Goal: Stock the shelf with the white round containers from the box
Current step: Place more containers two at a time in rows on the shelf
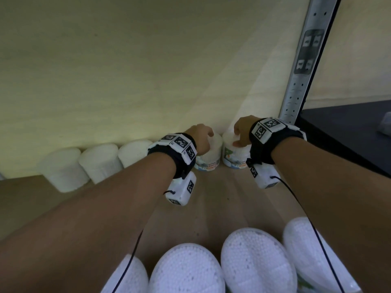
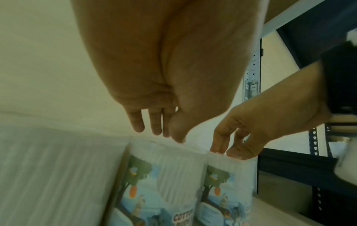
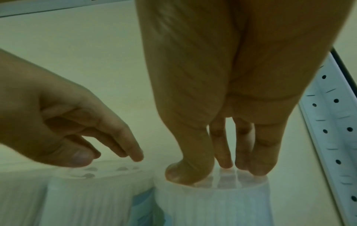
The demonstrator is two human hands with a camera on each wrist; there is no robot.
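Two white round containers with cartoon labels stand side by side at the back right of the shelf: the left container (image 1: 208, 160) (image 2: 170, 175) (image 3: 90, 191) and the right container (image 1: 234, 159) (image 2: 230, 183) (image 3: 212, 198). My left hand (image 1: 206, 134) (image 2: 158, 133) hangs over the left one with relaxed fingers, its tips just above the lid in the right wrist view. My right hand (image 1: 238, 140) (image 3: 222, 168) rests its thumb and straight fingertips on the lid of the right one. Neither hand grips anything.
Three more white containers (image 1: 99, 160) line the back wall to the left. Several others (image 1: 256, 256) stand in a front row under my forearms. A perforated grey upright (image 1: 300, 70) borders the right side, with a dark shelf (image 1: 342, 132) beyond. Bare wooden shelf board (image 1: 211, 197) lies between the rows.
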